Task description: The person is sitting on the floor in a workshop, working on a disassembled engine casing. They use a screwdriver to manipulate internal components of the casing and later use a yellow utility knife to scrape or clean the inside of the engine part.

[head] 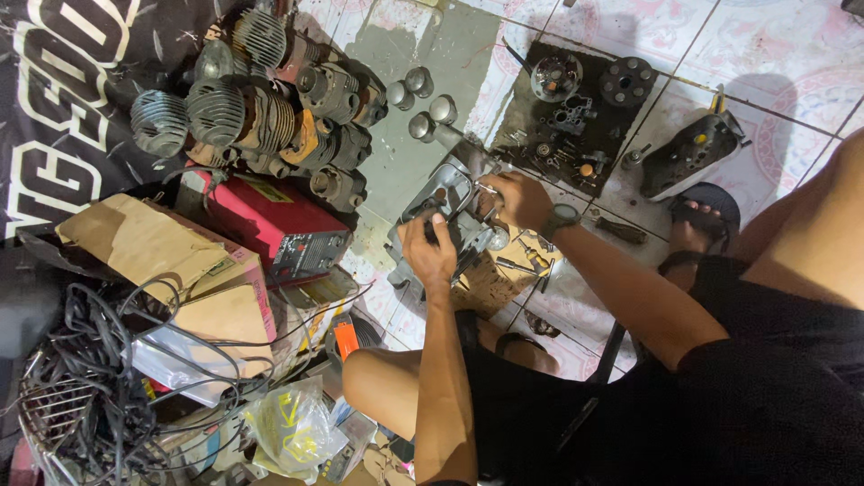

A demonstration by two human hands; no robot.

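My left hand [430, 250] is closed around a dark handle-like part on top of a grey metal engine casing [447, 187] that lies on the tiled floor. My right hand [516, 198], with a watch on its wrist, pinches a thin metal tool against the same casing, just right of the left hand. What the tool's tip touches is hidden by my fingers. Both hands are close together over the casing.
Finned engine cylinders [261, 108] are piled at the upper left beside a red box-shaped machine [279, 225]. A dark mat [540, 126] holds small parts and round pieces. Cardboard boxes [171, 261], tangled cables [99, 360], my knee [378, 382] and my sandalled foot [695, 225] surround the spot.
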